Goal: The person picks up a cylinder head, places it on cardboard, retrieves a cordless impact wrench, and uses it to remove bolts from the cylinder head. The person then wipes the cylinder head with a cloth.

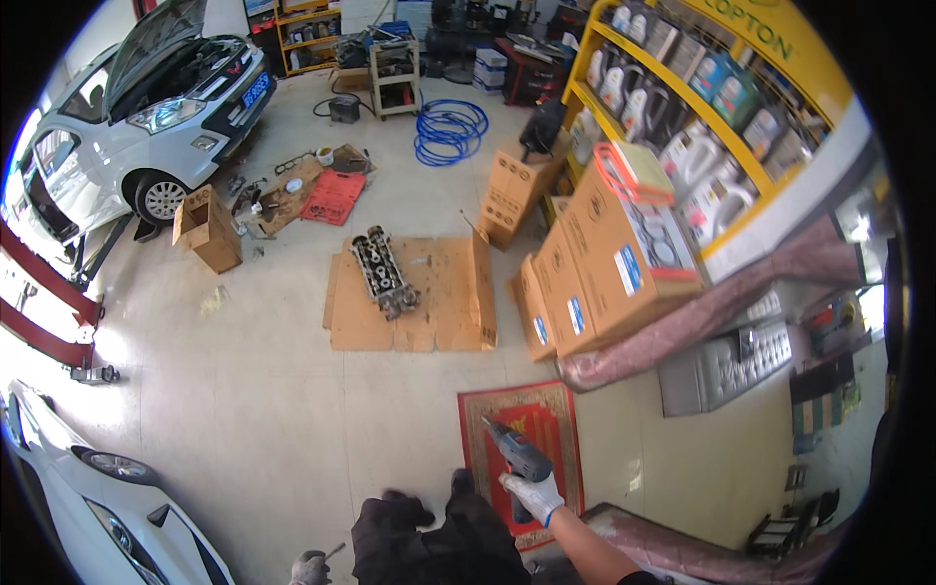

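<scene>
Far left: a white car (146, 107) stands with its hood raised beside a red lift arm (44, 312), while the nose of a second white car (97, 507) fills the lower corner.

Floor, left of centre: an open cardboard box (207, 229) sits near a red tool tray (332, 196) and loose parts spread on cardboard.

Centre: an engine cylinder head (384, 272) lies on a flattened cardboard sheet (429, 302) on the pale tiled floor, well apart from the person.

Back centre: a coil of blue hose (448, 130) lies beside a small parts trolley (394, 75).

Left hand (310, 567): gloved in grey, low at the bottom edge, closed around a thin tool that is too small to identify.

Legs: dark trousers and shoes (429, 526) point toward the red patterned mat (526, 453).

Right hand (533, 495): in a white glove, fingers wrapped tight around the grip of a blue cordless drill (518, 455), held above the mat with its bit angled up and to the left.

Right: stacked cardboard cartons (604, 263) lean against yellow shelving (682, 107) stocked with oil jugs.

Far right: a pink rolled cover (702, 312) stretches along the cartons' base.
</scene>
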The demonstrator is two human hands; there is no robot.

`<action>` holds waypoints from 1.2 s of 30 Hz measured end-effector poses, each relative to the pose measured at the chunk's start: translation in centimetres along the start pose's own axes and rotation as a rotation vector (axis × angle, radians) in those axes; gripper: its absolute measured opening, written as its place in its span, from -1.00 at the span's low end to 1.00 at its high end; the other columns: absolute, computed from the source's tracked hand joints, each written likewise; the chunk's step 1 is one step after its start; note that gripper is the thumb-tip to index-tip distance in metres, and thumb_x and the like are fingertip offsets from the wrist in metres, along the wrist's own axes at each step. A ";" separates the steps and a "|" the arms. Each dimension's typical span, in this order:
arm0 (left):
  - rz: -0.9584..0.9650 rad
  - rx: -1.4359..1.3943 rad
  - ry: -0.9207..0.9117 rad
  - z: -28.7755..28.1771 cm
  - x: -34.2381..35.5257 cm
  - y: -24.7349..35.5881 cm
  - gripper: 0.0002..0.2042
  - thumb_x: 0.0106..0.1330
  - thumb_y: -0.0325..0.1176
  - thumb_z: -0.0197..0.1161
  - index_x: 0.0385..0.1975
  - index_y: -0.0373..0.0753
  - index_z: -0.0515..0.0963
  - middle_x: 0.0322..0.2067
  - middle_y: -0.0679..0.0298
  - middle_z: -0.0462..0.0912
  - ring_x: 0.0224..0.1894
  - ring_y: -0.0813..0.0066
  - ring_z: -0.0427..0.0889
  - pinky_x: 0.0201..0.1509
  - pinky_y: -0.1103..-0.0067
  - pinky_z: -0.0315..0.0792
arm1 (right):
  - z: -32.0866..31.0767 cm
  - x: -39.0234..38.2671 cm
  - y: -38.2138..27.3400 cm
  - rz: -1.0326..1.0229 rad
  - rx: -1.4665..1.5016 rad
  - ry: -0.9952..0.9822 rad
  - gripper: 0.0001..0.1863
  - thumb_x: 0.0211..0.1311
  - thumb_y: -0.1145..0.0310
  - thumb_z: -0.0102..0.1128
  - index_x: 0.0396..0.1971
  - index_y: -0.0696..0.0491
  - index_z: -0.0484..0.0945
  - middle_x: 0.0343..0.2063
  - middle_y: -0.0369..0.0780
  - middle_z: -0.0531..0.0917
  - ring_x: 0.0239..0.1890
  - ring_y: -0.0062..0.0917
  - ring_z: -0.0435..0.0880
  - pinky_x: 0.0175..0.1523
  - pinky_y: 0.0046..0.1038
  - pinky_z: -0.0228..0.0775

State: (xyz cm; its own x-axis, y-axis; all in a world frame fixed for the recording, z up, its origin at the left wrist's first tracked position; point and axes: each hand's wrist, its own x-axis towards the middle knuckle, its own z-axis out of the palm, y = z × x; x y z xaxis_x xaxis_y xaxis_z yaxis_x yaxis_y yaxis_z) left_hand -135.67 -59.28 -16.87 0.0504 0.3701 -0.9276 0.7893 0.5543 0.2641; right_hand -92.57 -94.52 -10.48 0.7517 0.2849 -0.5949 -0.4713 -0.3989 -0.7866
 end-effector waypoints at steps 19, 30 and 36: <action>0.364 0.458 0.053 -13.9 19.0 62.7 -0.56 0.28 -0.28 0.24 0.13 -0.33 0.58 -0.36 0.10 0.77 -0.40 0.35 0.77 -0.28 0.42 0.69 | 40.0 31.3 -33.5 0.341 0.933 0.003 -0.81 0.24 0.51 0.33 -0.18 0.04 0.54 -0.41 -0.18 0.65 -0.42 -0.38 0.70 -0.27 -0.34 0.62; 0.544 0.099 -0.194 -11.9 26.1 94.8 -0.61 0.42 -0.43 0.12 0.22 -0.39 0.44 -0.46 0.26 0.57 -0.51 0.51 0.59 -0.41 0.55 0.63 | 48.8 52.1 -37.2 0.405 1.044 0.226 -0.87 0.20 0.41 0.28 -0.32 0.02 0.50 -0.48 -0.19 0.58 -0.47 -0.34 0.61 -0.27 -0.27 0.55; 0.429 0.049 -0.596 -7.8 29.5 107.3 -0.66 0.37 -0.52 0.16 0.14 -0.36 0.51 -0.35 0.22 0.62 -0.44 0.48 0.66 -0.35 0.56 0.64 | 47.8 59.8 -37.2 0.532 -0.556 0.105 -0.45 -0.09 0.11 0.49 -0.13 0.19 0.69 -0.22 0.02 0.79 -0.18 -0.22 0.81 -0.04 -0.25 0.63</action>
State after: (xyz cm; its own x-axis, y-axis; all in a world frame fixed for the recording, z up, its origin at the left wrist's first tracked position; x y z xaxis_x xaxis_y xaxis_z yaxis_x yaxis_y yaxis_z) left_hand -54.30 16.95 -13.86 0.6740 0.0715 -0.7353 0.6510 0.4131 0.6369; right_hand -52.14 -21.02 -24.74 0.5424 -0.1406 -0.8283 -0.5011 -0.8454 -0.1846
